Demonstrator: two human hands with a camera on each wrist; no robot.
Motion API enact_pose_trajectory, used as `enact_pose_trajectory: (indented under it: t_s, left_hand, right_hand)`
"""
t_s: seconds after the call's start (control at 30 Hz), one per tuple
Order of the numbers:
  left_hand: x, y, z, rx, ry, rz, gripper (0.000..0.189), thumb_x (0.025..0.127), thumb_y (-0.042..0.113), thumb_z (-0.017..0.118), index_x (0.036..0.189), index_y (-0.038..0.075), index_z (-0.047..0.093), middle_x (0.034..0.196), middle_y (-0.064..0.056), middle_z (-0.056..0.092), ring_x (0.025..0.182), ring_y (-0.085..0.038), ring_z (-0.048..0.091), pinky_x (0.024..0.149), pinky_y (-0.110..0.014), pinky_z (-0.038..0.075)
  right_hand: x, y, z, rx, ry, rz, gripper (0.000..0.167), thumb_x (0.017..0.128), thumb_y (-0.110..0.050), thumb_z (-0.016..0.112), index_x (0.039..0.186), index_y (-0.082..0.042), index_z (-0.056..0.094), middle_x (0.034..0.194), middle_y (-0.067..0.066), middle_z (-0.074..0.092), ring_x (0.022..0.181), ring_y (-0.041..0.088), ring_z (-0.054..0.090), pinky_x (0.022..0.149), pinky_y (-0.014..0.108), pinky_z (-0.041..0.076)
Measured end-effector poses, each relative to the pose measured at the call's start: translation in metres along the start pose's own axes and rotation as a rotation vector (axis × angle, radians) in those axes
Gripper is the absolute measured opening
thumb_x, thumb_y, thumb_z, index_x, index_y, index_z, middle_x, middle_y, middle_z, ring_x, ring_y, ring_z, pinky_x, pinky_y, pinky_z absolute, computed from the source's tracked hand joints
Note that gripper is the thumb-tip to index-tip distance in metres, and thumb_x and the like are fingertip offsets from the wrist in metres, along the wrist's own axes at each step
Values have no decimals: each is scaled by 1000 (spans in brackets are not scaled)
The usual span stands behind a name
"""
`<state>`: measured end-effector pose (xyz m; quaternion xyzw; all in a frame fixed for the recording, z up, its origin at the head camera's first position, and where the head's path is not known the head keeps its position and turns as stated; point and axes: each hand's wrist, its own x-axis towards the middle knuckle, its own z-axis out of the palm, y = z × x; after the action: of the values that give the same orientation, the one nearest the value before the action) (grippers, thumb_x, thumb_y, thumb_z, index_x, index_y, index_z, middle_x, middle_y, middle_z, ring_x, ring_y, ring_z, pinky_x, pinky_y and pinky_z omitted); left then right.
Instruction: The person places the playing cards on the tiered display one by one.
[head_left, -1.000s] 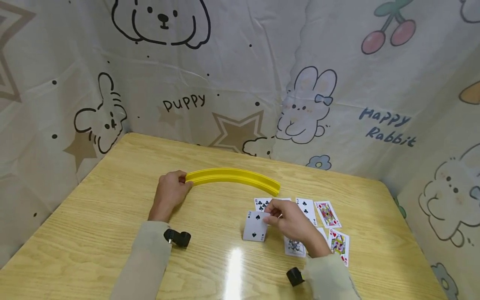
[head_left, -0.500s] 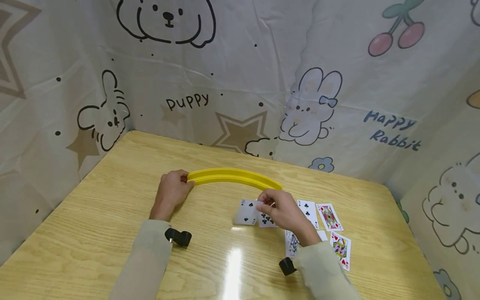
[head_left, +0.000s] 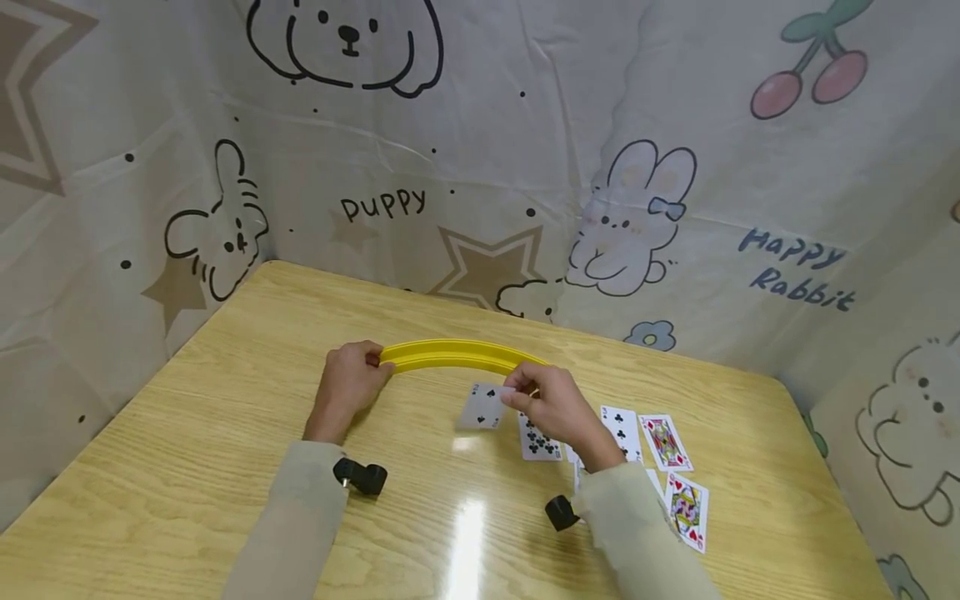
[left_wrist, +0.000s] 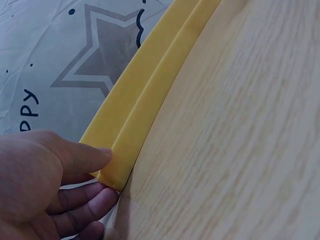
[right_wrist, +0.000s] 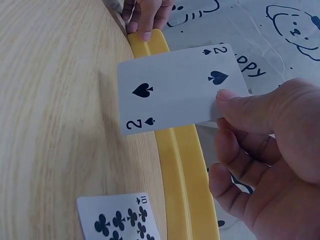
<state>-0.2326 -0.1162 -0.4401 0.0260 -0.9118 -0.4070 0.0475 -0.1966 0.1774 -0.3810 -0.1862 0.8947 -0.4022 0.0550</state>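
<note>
A yellow curved card holder with a groove along it stands on the wooden table. My left hand pinches its left end, thumb on the front face in the left wrist view. Between thumb and fingers of my right hand is the two of spades, held by one edge in the air, just in front of the holder. In the right wrist view that two of spades overlaps part of the holder. The ten of clubs lies on the table below my right hand.
More cards lie face up to the right: the three of clubs, a jack of diamonds and a queen of hearts. Others are partly hidden under my right forearm. A printed cloth hangs behind the table.
My right hand has carried the two of spades up and left, away from the loose cards and towards the holder, uncovering the ten of clubs. My left hand keeps its grip on the holder.
</note>
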Motion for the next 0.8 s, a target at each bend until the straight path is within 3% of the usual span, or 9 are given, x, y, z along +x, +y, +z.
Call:
enact_pose_trajectory:
  t_s: [0.63, 0.8]
  left_hand:
    - [1, 4, 1, -31, 13, -9, 30, 93, 10, 72, 119, -3, 69, 103, -17, 70, 93, -28, 66, 81, -40, 56]
    - [0, 0, -1, -23, 13, -8, 29, 93, 11, 71, 119, -3, 69, 102, -16, 70, 91, -27, 66, 80, -40, 56]
  right_hand:
    - [44, -6, 9, -24, 53, -108, 7, 93, -11, 73, 90, -5, 70, 86, 0, 66, 80, 19, 60, 67, 34, 50]
    - [55, -11, 15, -26, 46, -101, 6, 93, -11, 73, 89, -7, 71, 86, -1, 67, 81, 19, 61, 67, 34, 50]
